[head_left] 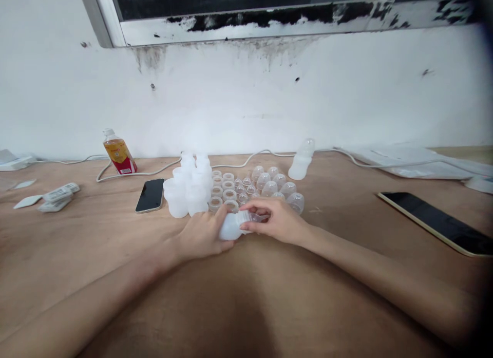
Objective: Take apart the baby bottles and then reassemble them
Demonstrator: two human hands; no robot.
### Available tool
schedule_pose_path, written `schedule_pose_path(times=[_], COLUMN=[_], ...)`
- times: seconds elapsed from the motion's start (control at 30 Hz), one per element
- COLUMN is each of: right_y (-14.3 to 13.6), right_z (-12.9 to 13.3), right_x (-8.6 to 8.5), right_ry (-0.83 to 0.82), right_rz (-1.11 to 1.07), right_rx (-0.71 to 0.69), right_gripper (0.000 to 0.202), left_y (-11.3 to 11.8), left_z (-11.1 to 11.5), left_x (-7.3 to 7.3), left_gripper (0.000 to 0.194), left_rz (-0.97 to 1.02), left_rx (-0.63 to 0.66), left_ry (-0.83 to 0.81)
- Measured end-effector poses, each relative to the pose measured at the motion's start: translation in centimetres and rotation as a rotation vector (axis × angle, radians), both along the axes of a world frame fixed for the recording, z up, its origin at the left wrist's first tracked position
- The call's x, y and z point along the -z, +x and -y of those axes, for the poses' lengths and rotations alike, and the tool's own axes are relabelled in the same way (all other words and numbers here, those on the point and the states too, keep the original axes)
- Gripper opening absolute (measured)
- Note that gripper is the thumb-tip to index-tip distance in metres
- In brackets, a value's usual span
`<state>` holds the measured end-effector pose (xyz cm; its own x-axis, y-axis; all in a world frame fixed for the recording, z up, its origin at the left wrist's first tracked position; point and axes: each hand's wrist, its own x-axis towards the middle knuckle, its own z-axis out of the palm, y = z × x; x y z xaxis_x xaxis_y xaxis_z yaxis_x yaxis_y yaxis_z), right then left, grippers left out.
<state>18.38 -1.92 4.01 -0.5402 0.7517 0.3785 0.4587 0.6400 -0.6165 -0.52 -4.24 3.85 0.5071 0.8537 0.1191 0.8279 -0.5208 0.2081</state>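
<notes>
The small bottle (230, 227) lay nearly on its side between the hands, just in front of the grouped parts, with its base toward 9 o'clock and its white collar (245, 220) toward 3 o'clock. A clear tip (257, 219) projected beyond the collar.

Finger state: the left hand (202, 233) wrapped the rounded body, thumb above and fingers below. The right hand (284, 222) pinched the collar between thumb and index finger; its other fingers were curled, their exact contact partly hidden.

Handling (judged): the bottle appeared light and hollow, its wall semi-stiff and slightly yielding, its smooth surface moderately slippery. Breakage risk seemed low. The broad body was the suitable holding zone and the ribbed collar the best grip for turning; the tip, probably softer, was unsuited to load.

Positions and materials, taken from the small bottle:
- 10 o'clock: frosted, milky bottle bodies (178, 199), standing close together.
- 11 to 12 o'clock: translucent rings (216, 192), flat and open-centred, in rows.
- 12 o'clock: clear, peaked pieces (246, 182).
- 1 o'clock: smooth, transparent domed caps (264, 180).
- 1 to 2 o'clock: a capped bottle (299, 166), set apart.

All were on a brown, wood-toned tabletop (339, 204).
</notes>
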Motion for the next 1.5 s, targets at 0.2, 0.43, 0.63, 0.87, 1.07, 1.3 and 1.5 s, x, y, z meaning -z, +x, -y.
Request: schedule_pose_path(times=[0.2,0.43,0.63,0.87,1.07,1.3,1.5], right_y=[-0.1,0.1,-0.4,0.5,0.8,0.1,0.5], right_z=[-0.2,-0.2,0.1,0.1,-0.1,-0.1,-0.3], right_x=[0.5,-0.4,-0.3,-1.4,-1.9,-0.1,-0.5], right_ry=[-0.11,0.197,-0.045,-0.155,-0.088,-0.525,-0.53], right_rz=[-0.044,0.065,0.108,0.25,0.226,0.153,0.169], right_rx=[-0.055,-0.276,-0.004,-0.103,-0.102,-0.069,-0.047], right_gripper=[0.031,0.027,0.027,0.042,0.05,0.05,0.054], left_y=[-0.4,-1.1,-0.5,-0.4,-0.5,0.0,0.1], left_z=[-0.9,-1.8,-0.9,-0.8,-1.2,-0.4,-0.5], left_x=[0.7,0.3,0.4,0.6,0.7,0.7,0.5], left_gripper=[0.042,0.044,0.041,0.041,0.043,0.039,0.04], left_rz=[-0.067,0.066,-0.072,-0.105,-0.04,-0.154,-0.15], left_rx=[-0.004,0.048,0.042,0.064,0.015,0.083,0.063], left_ry=[0.079,-0.108,0.072,0.107,0.066,0.162,0.141])
